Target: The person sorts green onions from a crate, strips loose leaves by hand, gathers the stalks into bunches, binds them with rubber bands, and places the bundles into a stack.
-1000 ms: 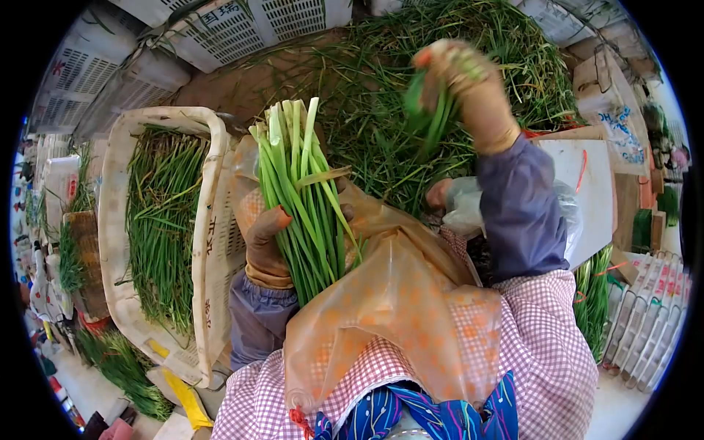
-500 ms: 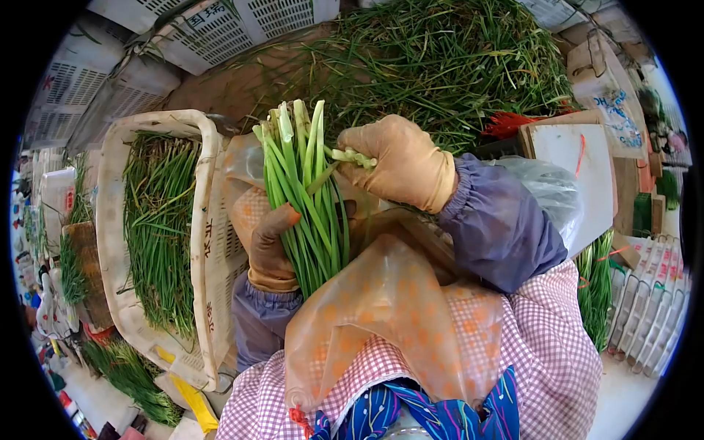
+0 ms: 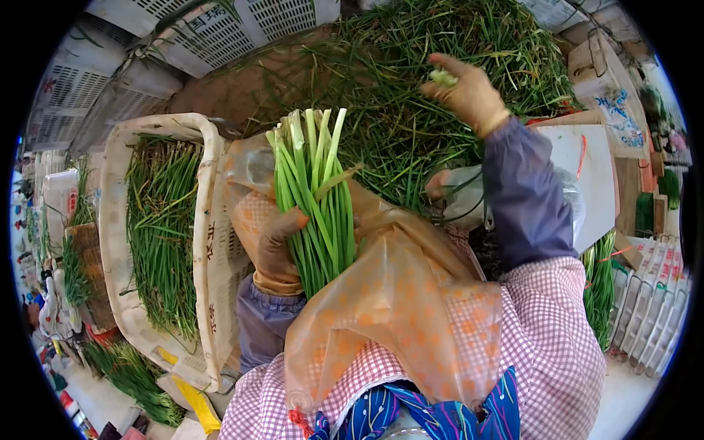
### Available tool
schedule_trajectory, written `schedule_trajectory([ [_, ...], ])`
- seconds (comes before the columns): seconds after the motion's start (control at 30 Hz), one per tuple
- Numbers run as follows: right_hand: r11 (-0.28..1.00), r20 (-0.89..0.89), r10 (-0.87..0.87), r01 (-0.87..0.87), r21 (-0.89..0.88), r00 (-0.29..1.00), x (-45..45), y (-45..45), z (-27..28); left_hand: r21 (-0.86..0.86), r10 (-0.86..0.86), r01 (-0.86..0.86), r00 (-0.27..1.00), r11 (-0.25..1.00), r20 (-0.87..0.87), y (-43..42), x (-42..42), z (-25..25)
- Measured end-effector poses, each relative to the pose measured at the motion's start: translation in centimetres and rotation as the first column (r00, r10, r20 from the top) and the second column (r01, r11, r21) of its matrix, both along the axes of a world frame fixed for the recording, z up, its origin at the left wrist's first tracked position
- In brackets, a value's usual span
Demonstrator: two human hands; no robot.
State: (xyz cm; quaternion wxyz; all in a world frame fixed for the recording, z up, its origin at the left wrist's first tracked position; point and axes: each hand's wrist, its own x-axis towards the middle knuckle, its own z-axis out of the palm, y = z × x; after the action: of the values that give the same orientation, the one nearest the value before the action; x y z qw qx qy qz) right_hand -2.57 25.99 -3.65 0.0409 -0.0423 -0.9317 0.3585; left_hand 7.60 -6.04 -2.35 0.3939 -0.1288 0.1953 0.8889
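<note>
Two gloved hands are held apart. The stalks (image 3: pixel 320 220) are clamped in the left hand (image 3: pixel 279 240), pale ends pointing away from the body, above the apron (image 3: pixel 396 293). The right hand (image 3: pixel 463 86) is raised over the pile (image 3: pixel 411 139), its fingers spread; whether the pale bit (image 3: pixel 444 77) beside them is pinched or merely stuck cannot be told.

If the left grip were slackened, outer stalks could be shed onto the apron; if it were overtightened, leaves could be crushed. The bent blade (image 3: pixel 339 178) (it juts out sideways across the bunch) could be caught by a careless pull, and sound stalks dragged out with it.

On the left, room is limited by the crate (image 3: pixel 207 249), whose wall is set just beside the left forearm. On the right, the board (image 3: pixel 590 183) is partly covered by the sleeve (image 3: pixel 524 191) in this view. The freest space is found between the hands, above the pile.
</note>
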Motion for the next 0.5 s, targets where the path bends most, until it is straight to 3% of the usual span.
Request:
schedule_trajectory([
  [0.03,0.978,0.041,0.094,-0.084,-0.191,0.995,2.1,-3.2,2.7,-0.034,-0.002,0.001,1.000,0.999,-0.001,-0.1,0.0,-0.1],
  [0.07,0.873,0.049,0.226,-0.180,-0.454,0.973,3.6,-5.0,3.4,-0.069,-0.004,0.004,1.000,0.998,-0.005,0.0,-0.1,-0.3],
  [0.1,0.804,0.114,0.361,-0.247,-0.541,0.925,4.7,-6.5,4.3,-0.073,-0.006,0.006,1.000,0.997,0.001,0.2,-0.1,-0.4],
  [0.13,0.776,0.045,0.446,-0.361,-0.517,0.894,5.7,-7.9,4.3,-0.071,-0.006,0.004,1.000,0.997,-0.026,0.4,-0.2,-0.4],
  [0.27,0.756,0.053,0.545,-0.463,-0.462,0.837,7.2,-10.5,4.8,-0.096,0.033,-0.040,0.997,0.995,-0.067,0.3,-0.1,0.1],
  [0.33,0.634,0.101,0.748,-0.660,-0.402,0.657,7.6,-10.4,6.3,-0.127,0.080,-0.095,0.990,0.987,-0.115,0.2,-0.3,-0.2],
  [0.37,0.631,0.102,0.751,-0.663,-0.403,0.652,7.9,-10.3,6.4,-0.154,0.120,-0.146,0.979,0.977,-0.164,0.1,-0.3,-0.4],
  [0.43,0.363,0.070,0.909,-0.697,-0.618,0.411,8.3,-9.7,6.7,-0.183,0.124,-0.142,0.986,0.973,-0.107,0.0,-0.5,0.0],
  [0.47,0.242,-0.051,0.930,-0.710,-0.661,0.364,8.1,-9.2,6.8,-0.117,0.115,-0.133,0.983,0.984,-0.145,0.3,-0.7,0.3],
  [0.5,0.244,-0.049,0.930,-0.711,-0.659,0.364,7.8,-8.1,7.4,-0.053,0.110,-0.122,0.977,0.991,-0.182,0.4,-0.8,0.5],
])
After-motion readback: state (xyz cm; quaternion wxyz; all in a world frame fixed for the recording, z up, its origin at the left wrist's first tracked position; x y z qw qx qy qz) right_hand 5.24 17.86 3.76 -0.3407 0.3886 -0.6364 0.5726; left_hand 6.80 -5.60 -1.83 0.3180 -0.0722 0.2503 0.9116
